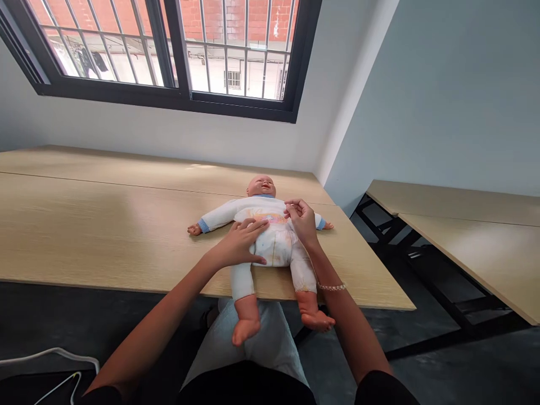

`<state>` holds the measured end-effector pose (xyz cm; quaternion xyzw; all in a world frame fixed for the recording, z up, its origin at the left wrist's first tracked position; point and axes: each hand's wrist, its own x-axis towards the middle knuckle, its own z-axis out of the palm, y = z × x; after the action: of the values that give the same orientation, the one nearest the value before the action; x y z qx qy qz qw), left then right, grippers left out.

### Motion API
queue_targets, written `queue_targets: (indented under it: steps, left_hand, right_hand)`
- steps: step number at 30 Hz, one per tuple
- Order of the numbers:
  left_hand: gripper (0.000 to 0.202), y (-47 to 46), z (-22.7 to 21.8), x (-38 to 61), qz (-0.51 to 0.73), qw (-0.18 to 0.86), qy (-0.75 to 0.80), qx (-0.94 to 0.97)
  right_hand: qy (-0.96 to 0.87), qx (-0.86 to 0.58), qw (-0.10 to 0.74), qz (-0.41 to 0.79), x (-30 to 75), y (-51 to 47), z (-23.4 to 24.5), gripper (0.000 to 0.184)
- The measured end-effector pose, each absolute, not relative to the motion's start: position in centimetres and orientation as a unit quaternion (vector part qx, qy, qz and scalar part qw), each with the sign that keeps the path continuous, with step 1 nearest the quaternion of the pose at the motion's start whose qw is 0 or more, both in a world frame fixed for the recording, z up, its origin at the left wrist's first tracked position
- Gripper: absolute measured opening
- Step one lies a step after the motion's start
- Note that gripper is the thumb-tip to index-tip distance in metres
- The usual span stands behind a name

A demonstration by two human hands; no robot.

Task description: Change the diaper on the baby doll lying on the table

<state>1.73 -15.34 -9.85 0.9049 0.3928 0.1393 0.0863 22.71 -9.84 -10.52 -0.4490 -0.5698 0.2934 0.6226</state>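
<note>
A baby doll [270, 228] in a white suit with blue cuffs lies on its back on the wooden table [105, 225], head toward the window, bare feet hanging over the near edge. My left hand [242, 243] rests flat on the doll's belly and hip, fingers stretched out. My right hand [300, 220] sits at the doll's chest on the right side, fingers pinched together on the fabric of the suit. A bead bracelet is on my right wrist.
A second wooden table [464, 225] stands to the right, with a gap of dark floor and black frame legs between. A barred window [169, 50] runs along the far wall. White cable [54, 360] lies on the floor at lower left.
</note>
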Motion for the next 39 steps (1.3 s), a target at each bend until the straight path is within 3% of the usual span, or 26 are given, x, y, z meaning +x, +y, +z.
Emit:
queue_targets:
  steps: [12,16,21,26,39]
  left_hand:
    - [0.076,-15.0,-10.2,0.1,0.186,0.130,0.391,0.892]
    - [0.064,-16.0,-10.8,0.0,0.302,0.117,0.392,0.861]
    - [0.015,-17.6,-11.7,-0.7,0.382,0.086,0.434,0.811]
    - [0.013,-18.5,-12.1,-0.1,0.343,0.118,0.457,0.812]
    - [0.013,-18.3,-12.9,0.0,0.428,0.260,0.417,0.759]
  right_hand:
    - [-0.610,-0.484,0.594,0.202,23.6,-12.3,-10.7,0.021]
    - [-0.682,-0.501,0.510,0.155,24.5,-16.2,-10.8,0.017]
    - [-0.756,-0.528,0.373,0.099,25.0,-19.8,-11.1,0.017]
    - [-0.772,-0.566,0.286,0.035,24.0,-20.4,-11.1,0.012]
    - [-0.772,-0.517,0.364,0.067,24.4,-19.9,-13.1,0.014]
